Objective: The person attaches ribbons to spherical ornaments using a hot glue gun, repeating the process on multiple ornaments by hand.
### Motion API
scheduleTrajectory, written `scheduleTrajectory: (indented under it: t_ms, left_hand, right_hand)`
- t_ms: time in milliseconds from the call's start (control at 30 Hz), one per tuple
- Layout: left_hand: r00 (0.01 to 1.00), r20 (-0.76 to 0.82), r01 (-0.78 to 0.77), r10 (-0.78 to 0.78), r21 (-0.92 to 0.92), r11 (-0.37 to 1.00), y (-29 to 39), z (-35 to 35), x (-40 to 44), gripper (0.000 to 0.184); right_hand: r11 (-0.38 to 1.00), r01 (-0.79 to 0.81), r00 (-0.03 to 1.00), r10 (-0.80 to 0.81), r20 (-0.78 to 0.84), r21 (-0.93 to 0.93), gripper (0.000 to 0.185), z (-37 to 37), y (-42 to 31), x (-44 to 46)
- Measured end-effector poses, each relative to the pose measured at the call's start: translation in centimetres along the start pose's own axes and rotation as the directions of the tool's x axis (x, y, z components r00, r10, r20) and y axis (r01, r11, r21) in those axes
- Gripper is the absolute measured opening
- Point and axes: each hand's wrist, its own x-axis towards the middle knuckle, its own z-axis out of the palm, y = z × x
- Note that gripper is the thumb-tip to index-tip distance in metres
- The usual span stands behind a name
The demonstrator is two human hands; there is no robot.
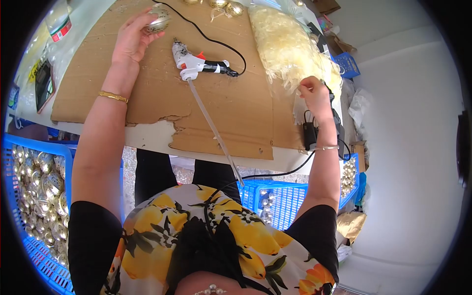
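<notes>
My left hand grips a shiny pale-gold ball ornament at the far left of the cardboard. Its fingers wrap the ball's near side. My right hand is closed in a pinch at the lower edge of a clear bag of pale yellow ribbon-like pieces; what lies between the fingertips is too small to make out. Between the hands, a white hot glue gun with a red trigger rests on the cardboard sheet. A long translucent glue stick sticks out of it toward me.
More gold balls sit at the far edge. The gun's black cord curves over the cardboard. Near my right wrist stands a black adapter. Blue crates of ornaments flank me. A phone and a bottle lie left.
</notes>
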Motion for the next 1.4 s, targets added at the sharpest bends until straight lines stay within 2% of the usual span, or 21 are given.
scheduleTrajectory:
  t_ms: [33,67,100,167,233,300,367,433,500,533,567,633,700,733,800,933,1000,1133,1233,1300,1400]
  left_hand:
    - [1.000,-0.007,-0.004,0.004,0.000,1.000,0.0,0.2,-0.1,0.049]
    - [0.999,0.047,-0.002,0.001,0.019,1.000,-0.1,0.4,-0.2,0.048]
    - [0.995,0.099,-0.001,-0.002,0.039,0.999,-0.1,0.6,-0.3,0.046]
    - [0.992,0.123,-0.001,-0.004,0.046,0.999,-0.2,1.5,-1.1,0.045]
    - [0.991,0.135,-0.011,0.003,0.057,0.998,-0.2,2.4,-1.7,0.044]
    - [0.975,0.209,0.041,-0.072,0.148,0.988,-0.6,2.9,-2.2,0.041]
    - [0.948,0.309,0.014,-0.078,0.203,0.979,-1.4,2.6,-1.8,0.040]
    - [0.936,0.316,0.047,-0.152,0.317,0.947,-1.1,3.3,-2.4,0.038]
    - [0.925,0.356,0.022,-0.131,0.295,0.955,-1.2,3.4,-2.4,0.038]
    - [0.899,0.400,0.068,-0.178,0.275,0.959,-0.6,3.4,-2.6,0.040]
    - [0.909,0.382,0.057,-0.165,0.279,0.959,-0.6,3.4,-2.5,0.040]
    - [0.921,0.370,0.031,-0.122,0.244,0.969,-1.0,3.5,-2.5,0.042]
    - [0.924,0.364,0.026,-0.116,0.244,0.970,-1.0,3.5,-2.5,0.041]
    - [0.928,0.362,0.000,-0.093,0.248,0.969,-0.8,3.5,-2.5,0.041]
    - [0.930,0.359,-0.020,-0.076,0.257,0.966,-0.3,3.6,-2.6,0.041]
    - [0.932,0.362,-0.104,0.013,0.233,0.967,0.8,3.7,-2.8,0.042]
    - [0.930,0.363,-0.152,0.052,0.251,0.956,1.3,3.8,-3.0,0.042]
    - [0.928,0.364,-0.205,0.083,0.310,0.928,1.7,4.0,-3.2,0.041]
    - [0.926,0.361,-0.249,0.113,0.356,0.901,1.5,4.3,-3.2,0.040]
    - [0.924,0.359,-0.271,0.134,0.363,0.892,1.5,4.3,-3.3,0.040]
    - [0.917,0.391,-0.272,0.082,0.460,0.845,2.3,4.3,-3.8,0.038]
  right_hand:
    - [0.966,-0.123,0.992,0.113,0.060,0.227,0.014,-0.7,-1.0,-0.1]
    - [0.909,-0.121,0.991,0.085,0.107,0.398,0.009,-1.1,-1.5,0.0]
    - [0.911,-0.114,0.991,0.077,0.110,0.397,0.009,-1.7,-2.7,0.0]
    - [0.827,-0.141,0.981,0.043,0.189,0.543,0.009,-2.9,-6.0,-0.3]
    - [0.818,-0.121,0.974,-0.011,0.225,0.563,0.009,-3.1,-8.2,0.0]
    - [0.807,-0.100,0.956,-0.084,0.280,0.582,0.010,-2.8,-10.2,0.6]
    - [0.793,-0.076,0.940,-0.145,0.308,0.604,0.010,-2.0,-12.4,1.4]
    - [0.801,-0.041,0.892,-0.240,0.383,0.598,0.009,-0.9,-14.0,2.7]
    - [0.823,0.006,0.869,-0.286,0.405,0.568,0.007,0.1,-16.2,3.6]
    - [0.858,0.074,0.863,-0.310,0.398,0.508,0.007,0.7,-17.1,3.9]
    - [0.886,0.138,0.860,-0.329,0.389,0.443,0.007,1.2,-17.9,4.2]
    - [0.875,0.153,0.848,-0.355,0.394,0.458,0.006,1.8,-20.0,4.3]
    - [0.897,0.287,0.860,-0.396,0.322,0.337,0.007,2.2,-21.2,4.7]
    - [0.895,0.289,0.859,-0.400,0.321,0.340,0.007,2.4,-21.3,5.1]
    - [0.829,0.364,0.842,-0.487,0.230,0.425,0.009,2.9,-21.3,5.8]
    - [0.783,0.433,0.810,-0.555,0.188,0.446,0.010,2.2,-22.3,6.5]
    - [0.735,0.557,0.753,-0.644,0.138,0.386,0.012,1.8,-22.7,6.8]
    - [0.790,0.517,0.799,-0.583,0.146,0.328,0.014,1.3,-24.5,6.2]
    - [0.767,0.586,0.775,-0.624,0.094,0.263,0.016,1.7,-25.0,6.3]
    - [0.712,0.671,0.723,-0.690,0.030,0.206,0.017,2.2,-25.0,6.4]
    - [0.675,0.727,0.681,-0.733,-0.004,0.126,0.017,2.5,-24.8,6.7]
